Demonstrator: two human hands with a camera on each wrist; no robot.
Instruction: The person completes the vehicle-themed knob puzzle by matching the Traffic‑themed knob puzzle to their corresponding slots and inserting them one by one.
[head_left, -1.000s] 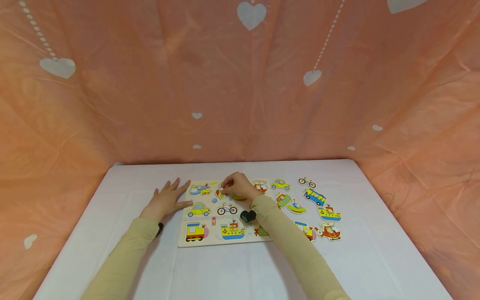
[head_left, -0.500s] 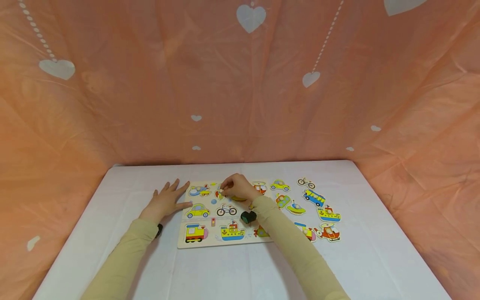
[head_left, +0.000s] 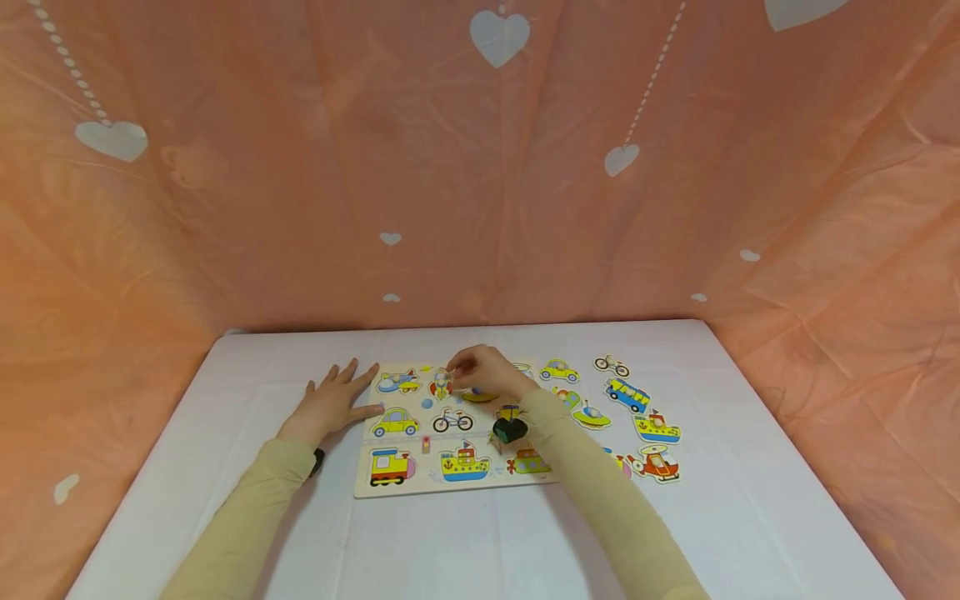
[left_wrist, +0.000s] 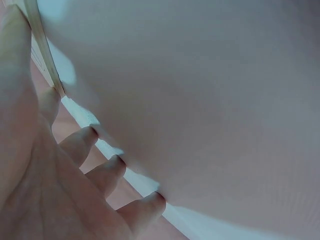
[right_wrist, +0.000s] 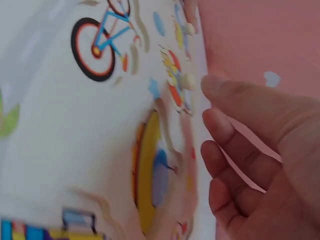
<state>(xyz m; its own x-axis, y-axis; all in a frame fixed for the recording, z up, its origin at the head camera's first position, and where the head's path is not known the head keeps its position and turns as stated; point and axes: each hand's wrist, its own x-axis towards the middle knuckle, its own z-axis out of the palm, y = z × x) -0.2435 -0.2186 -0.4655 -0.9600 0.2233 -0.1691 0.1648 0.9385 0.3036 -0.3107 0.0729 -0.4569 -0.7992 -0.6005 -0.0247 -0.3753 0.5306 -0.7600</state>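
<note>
The right hand [head_left: 491,372], its fingers loosely parted and holding nothing, has just withdrawn from the rocket piece [head_left: 441,385], which now appears seated in the puzzle board's [head_left: 362,479] upper row; the left hand [head_left: 322,408], fingers spread wide, touches the board's left edge.

Puzzle board [head_left: 429,487]: no words or numbers can be read; a small traffic light [head_left: 426,445] is printed on its left part.
Loose bus piece [head_left: 628,395]: no lettering can be made out.
Loose boat piece [head_left: 657,429]: no name can be read.
Backdrop [head_left: 300,200]: only white hearts [head_left: 499,38] and dotted strings [head_left: 658,71] are printed.
</note>
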